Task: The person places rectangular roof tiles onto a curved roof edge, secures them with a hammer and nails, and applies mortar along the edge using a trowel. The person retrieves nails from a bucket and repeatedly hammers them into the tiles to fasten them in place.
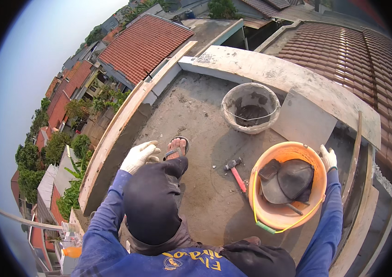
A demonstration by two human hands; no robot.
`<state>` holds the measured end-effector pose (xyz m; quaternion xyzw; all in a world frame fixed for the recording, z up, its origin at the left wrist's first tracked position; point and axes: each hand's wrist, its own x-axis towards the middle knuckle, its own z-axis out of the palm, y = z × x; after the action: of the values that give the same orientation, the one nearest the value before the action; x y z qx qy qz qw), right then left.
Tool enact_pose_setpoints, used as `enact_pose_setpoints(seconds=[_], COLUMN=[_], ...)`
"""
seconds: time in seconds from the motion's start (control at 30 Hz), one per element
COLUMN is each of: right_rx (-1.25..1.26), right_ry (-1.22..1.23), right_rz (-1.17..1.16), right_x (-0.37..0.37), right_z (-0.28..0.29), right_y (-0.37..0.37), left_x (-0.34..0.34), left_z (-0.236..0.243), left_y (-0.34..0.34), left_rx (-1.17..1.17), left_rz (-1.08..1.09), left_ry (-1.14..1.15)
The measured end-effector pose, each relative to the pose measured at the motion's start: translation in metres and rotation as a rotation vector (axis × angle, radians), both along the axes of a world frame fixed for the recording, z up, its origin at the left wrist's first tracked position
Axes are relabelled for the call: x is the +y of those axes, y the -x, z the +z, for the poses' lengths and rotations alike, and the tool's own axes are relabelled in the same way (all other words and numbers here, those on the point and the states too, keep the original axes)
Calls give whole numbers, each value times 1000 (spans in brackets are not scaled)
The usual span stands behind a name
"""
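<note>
My right hand (329, 158), in a white glove, grips the far rim of an orange bucket (264, 210) that holds a dark cap and a tool with a thin handle. The bucket has a yellow handle hanging at its near side. My left hand (138, 157), also in a white glove, rests on my raised left knee with the fingers loosely spread and nothing in it. My foot in a sandal (177, 147) stands on the rough concrete roof. A hammer with a red handle (235, 173) lies on the concrete just left of the bucket.
A grey bucket crusted with mortar (250, 107) stands by the low concrete parapet (270, 69). A flat grey slab (303, 121) leans beside it. Wooden boards (112, 134) line the roof edge on the left, with a drop to houses and trees beyond. Tiled roofs lie behind.
</note>
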<state>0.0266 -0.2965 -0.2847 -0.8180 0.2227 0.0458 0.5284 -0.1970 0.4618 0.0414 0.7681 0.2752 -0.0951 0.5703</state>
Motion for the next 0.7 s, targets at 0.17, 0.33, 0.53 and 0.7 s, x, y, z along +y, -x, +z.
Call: enact_pose_setpoints(seconds=[0.17, 0.33, 0.53, 0.7], right_rx=[-24, 102, 37, -73], right_ry=[-305, -503, -166, 114], right_rz=[30, 19, 151, 178], right_x=[-45, 16, 14, 64], right_z=[24, 87, 132, 206], right_y=[-4, 14, -3, -7], left_x=[27, 73, 97, 134], left_z=[-67, -93, -164, -197], left_y=[-38, -76, -174, -214], left_rx=[-39, 31, 66, 152], left_rz=[52, 90, -64, 50], left_ry=[169, 207, 245, 299])
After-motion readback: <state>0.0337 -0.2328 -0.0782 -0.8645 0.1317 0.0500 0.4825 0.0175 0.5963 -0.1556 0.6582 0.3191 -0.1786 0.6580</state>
